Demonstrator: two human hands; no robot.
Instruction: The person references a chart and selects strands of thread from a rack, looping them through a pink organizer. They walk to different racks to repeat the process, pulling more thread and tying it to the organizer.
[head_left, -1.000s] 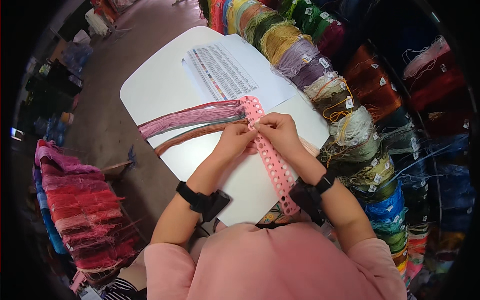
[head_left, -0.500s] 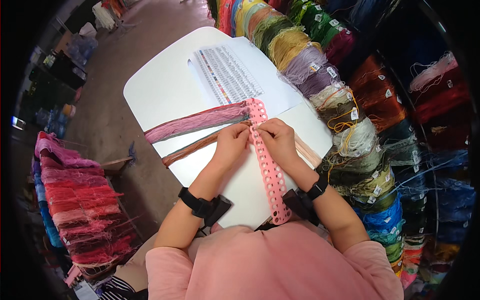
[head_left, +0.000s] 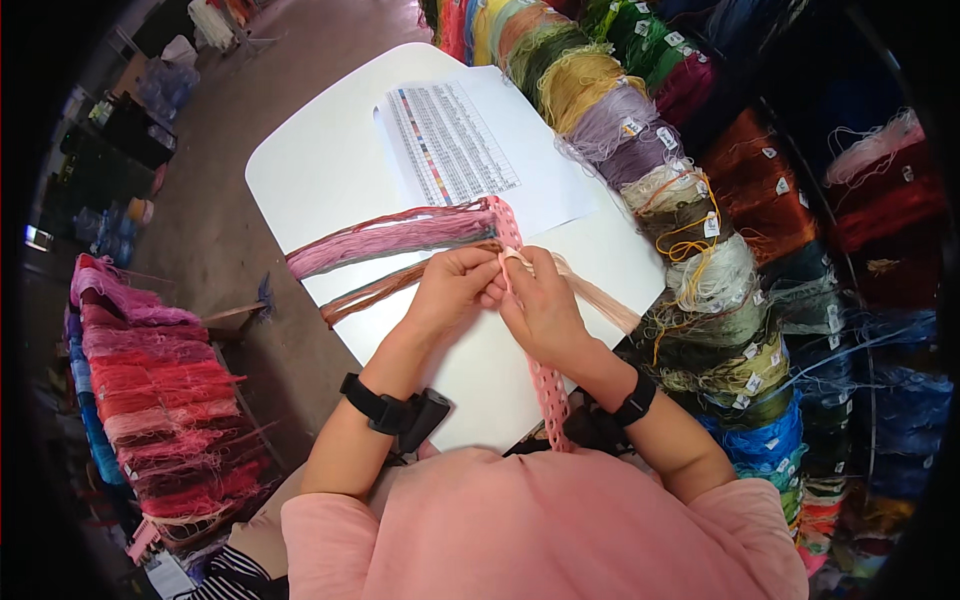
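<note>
A long pink strip with rows of holes (head_left: 548, 395) runs from the middle of the white table (head_left: 320, 160) toward my body, turned partly on edge. My left hand (head_left: 458, 290) is closed at its left side, fingertips pinching at the strip. Opposite it, my right hand (head_left: 545, 305) is closed around a loop of pale peach embroidery thread at the strip, whose loose skein (head_left: 600, 300) trails to the right. Fingers hide the exact hole. Above my hands, a pink thread bundle (head_left: 390, 240) and a brown thread bundle (head_left: 400, 282) hang leftward from the strip.
A printed chart sheet (head_left: 455, 140) with a colour column lies on the table's far part. Thread skeins in many colours (head_left: 615, 120) hang along the right, close to the table edge. Pink and red skeins (head_left: 160, 390) hang at the left.
The strip has tipped from lying flat to partly on edge. My right hand has turned and come over the strip, and a peach thread loop now shows at its fingertips.
</note>
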